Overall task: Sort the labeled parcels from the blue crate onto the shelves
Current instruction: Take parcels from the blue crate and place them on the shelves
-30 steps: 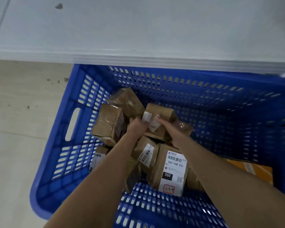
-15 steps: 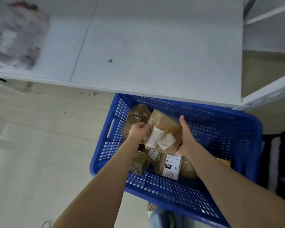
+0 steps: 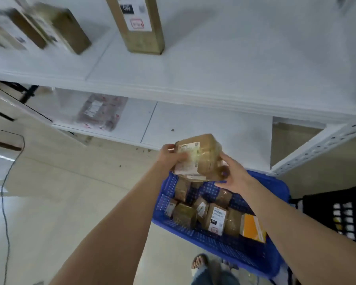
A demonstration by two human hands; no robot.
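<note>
Lifted out since half a second ago, the parcel [image 3: 197,157] now hangs above the far rim of the crate [image 3: 224,246], no longer just over the heap inside. The view has also tipped up, so a top shelf [image 3: 214,68] shows beyond the crate.

Far left of the crate, a cable [image 3: 3,202] trails over the floor. Beyond the crate and to its left, blurred boxes [image 3: 56,27] and one tall box [image 3: 140,23] stand on the top shelf. A bag [image 3: 101,112] lies flat on the low shelf [image 3: 203,124], the one nearest the crate.

Over the crate's far-left corner, the left hand [image 3: 169,159] grasps the parcel's left end, fingers curled round it and thumb laid on the label. The label faces up, probably so it can be read before a shelf is chosen. The right hand [image 3: 234,177], above the crate's far-right part, clamps the other end, thumb on the near face and fingers underneath. Two hands likely steady a taped, lumpy wrap that one hand would let roll.

Down in the crate, more parcels [image 3: 217,218] lie heaped, an orange one [image 3: 253,227] at the right wall, so much sorting remains. Right of the crate sits a black crate [image 3: 337,214].
</note>
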